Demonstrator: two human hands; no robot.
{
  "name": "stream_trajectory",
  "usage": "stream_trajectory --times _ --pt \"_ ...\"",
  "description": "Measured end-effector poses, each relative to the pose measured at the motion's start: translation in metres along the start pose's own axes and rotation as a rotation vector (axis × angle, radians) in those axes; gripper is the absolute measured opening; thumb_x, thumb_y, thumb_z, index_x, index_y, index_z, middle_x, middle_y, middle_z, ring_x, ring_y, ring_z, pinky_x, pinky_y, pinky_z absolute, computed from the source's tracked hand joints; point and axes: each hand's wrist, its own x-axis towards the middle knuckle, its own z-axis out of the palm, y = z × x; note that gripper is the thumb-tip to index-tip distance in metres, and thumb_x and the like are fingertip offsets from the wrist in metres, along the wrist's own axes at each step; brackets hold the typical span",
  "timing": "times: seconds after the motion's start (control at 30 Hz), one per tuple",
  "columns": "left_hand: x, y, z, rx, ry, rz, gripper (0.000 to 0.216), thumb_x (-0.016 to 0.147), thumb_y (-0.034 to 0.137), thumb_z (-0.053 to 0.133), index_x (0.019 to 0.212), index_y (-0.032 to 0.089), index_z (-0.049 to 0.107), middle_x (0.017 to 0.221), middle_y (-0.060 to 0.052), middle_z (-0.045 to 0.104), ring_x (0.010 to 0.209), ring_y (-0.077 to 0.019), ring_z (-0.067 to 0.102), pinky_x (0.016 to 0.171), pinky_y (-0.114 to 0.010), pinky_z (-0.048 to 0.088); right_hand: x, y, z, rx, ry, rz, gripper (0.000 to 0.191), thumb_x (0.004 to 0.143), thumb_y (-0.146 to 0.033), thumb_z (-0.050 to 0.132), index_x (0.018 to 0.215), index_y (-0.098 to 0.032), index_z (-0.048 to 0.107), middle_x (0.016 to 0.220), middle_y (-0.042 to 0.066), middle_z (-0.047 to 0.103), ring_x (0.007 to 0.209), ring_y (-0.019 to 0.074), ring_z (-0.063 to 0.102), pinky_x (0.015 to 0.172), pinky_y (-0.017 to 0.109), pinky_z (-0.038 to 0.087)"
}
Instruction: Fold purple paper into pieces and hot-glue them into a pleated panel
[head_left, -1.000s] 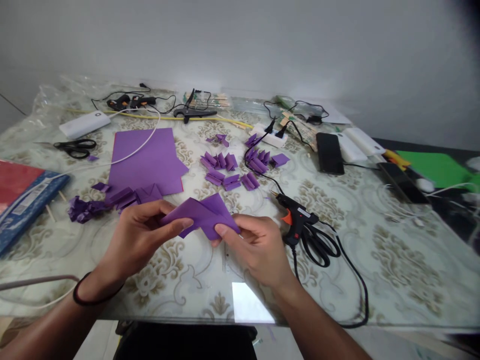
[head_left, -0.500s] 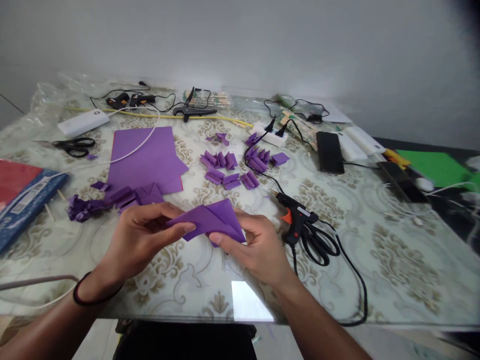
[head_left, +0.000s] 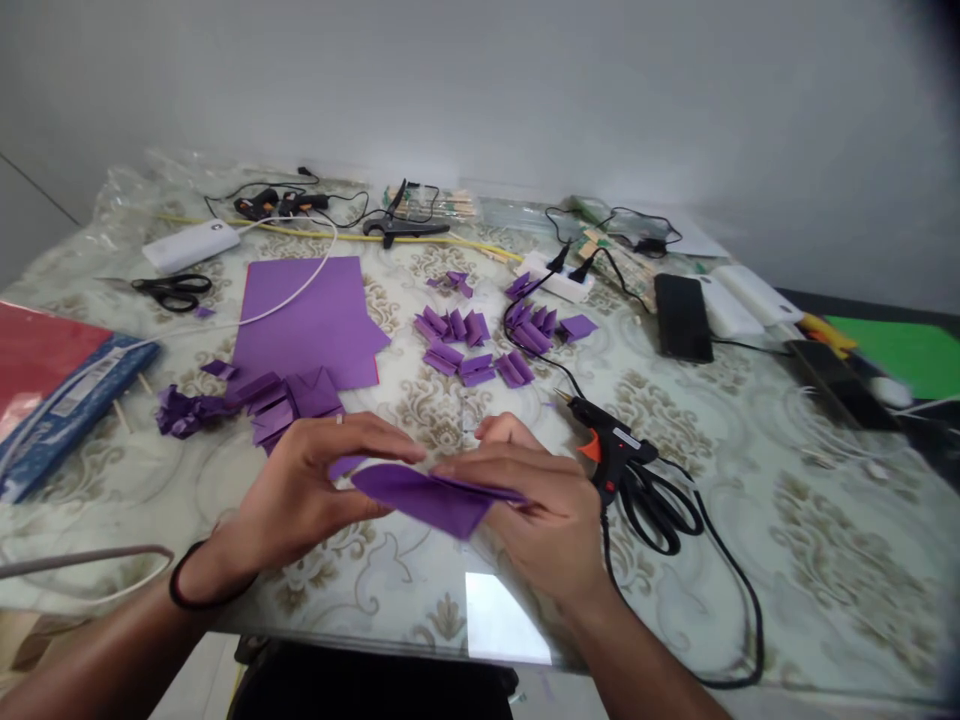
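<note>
A folded sheet of purple paper (head_left: 431, 502) is in front of me, above the table's front half. My right hand (head_left: 529, 490) pinches its right part, with the fingers on top and the thumb hidden. On the left, my left hand (head_left: 337, 465) has its thumb and fingers spread around the paper's left end. Whether the left thumb touches the paper, I cannot tell. Behind my left hand lie more folded purple paper pieces (head_left: 274, 408) and a crumpled purple paper (head_left: 187, 412). Several small folded purple paper strips (head_left: 478, 370) stand further back in the middle.
Flat purple sheets (head_left: 300, 310) lie at left, near black scissors (head_left: 176, 290). A black glue gun (head_left: 615, 455) with a cord rests beside my right hand. A white power strip (head_left: 559, 277) stands behind it; phones (head_left: 682, 318) are at right. A blue-and-red packet (head_left: 82, 395) lies far left.
The purple paper has tilted and turned in my hands. My left fingers have spread from their pinch on it, and my right fingers have moved over its top. The view has shifted slightly.
</note>
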Motion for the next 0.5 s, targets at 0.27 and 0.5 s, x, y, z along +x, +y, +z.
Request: stream_trajectory --times 0.27,0.5 --pt "-0.0018 -0.0052 -0.0005 -0.004 -0.043 0.405 0.025 0.1 0.03 0.082 0.124 0.026 0.086 0.106 -0.01 0.086 0.105 -0.0245 0.08 0.1 -0.038 0.065 0.0009 0.0011 0.0007 -0.078 0.001 -0.264 0.017 0.106 -0.026 0.073 0.114 -0.032 0.087 0.096 0.002 0.089 0.076 0.0209 0.067 0.071 0.042 0.055" --pt "-0.0018 -0.0015 -0.0002 -0.034 -0.052 0.421 0.024 0.101 0.028 0.08 0.124 0.026 0.086 0.101 -0.009 0.086 0.1 -0.0235 0.078 0.094 -0.038 0.064 -0.0023 -0.0008 0.0027 -0.079 -0.034 -0.264 0.01 0.104 -0.026 0.076 0.109 -0.024 0.085 0.095 0.004 0.088 0.077 0.0209 0.069 0.073 0.042 0.053"
